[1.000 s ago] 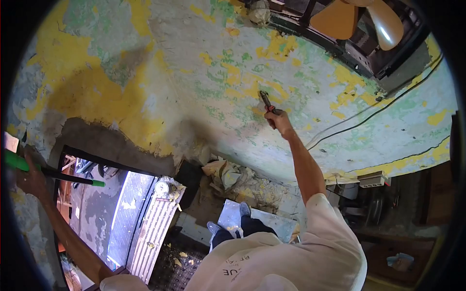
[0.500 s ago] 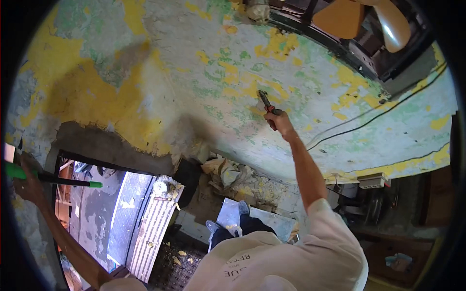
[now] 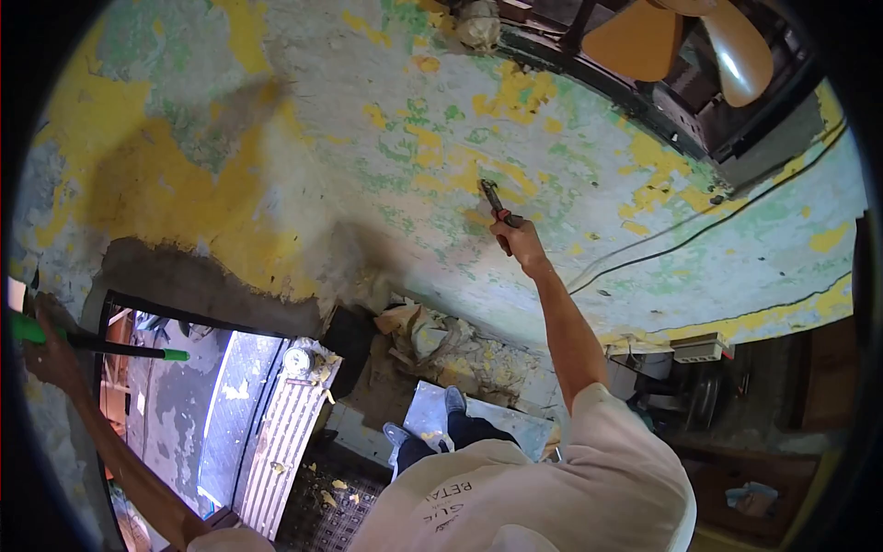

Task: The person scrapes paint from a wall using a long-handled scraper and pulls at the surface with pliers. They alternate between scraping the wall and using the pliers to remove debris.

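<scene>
My right hand (image 3: 518, 241) is closed round the grip of a short hand tool (image 3: 491, 197) with a dark metal head and a red-and-black handle. Its head is at the peeling wall (image 3: 432, 221), on a patch of yellow paint; its exact kind is too small to make out. At the far left, my left hand (image 3: 53, 354) is closed round a green-and-black stick (image 3: 129, 348). The stick points right across the top of an opening, and its left end runs out at the picture's dark edge. Some of the left fingers are hidden behind it.
Orange fan blades (image 3: 635, 44) show in a dark-framed opening at upper right. A black cable (image 3: 681, 241) hangs along the wall. Below are a blue-grey platform (image 3: 487, 416) under my feet, plaster debris (image 3: 428, 340), a ribbed panel (image 3: 276, 451) and a white socket box (image 3: 697, 350).
My right hand and the tool have shifted slightly left and down across the picture. The whole view has moved a little too. Both hands keep their hold.
</scene>
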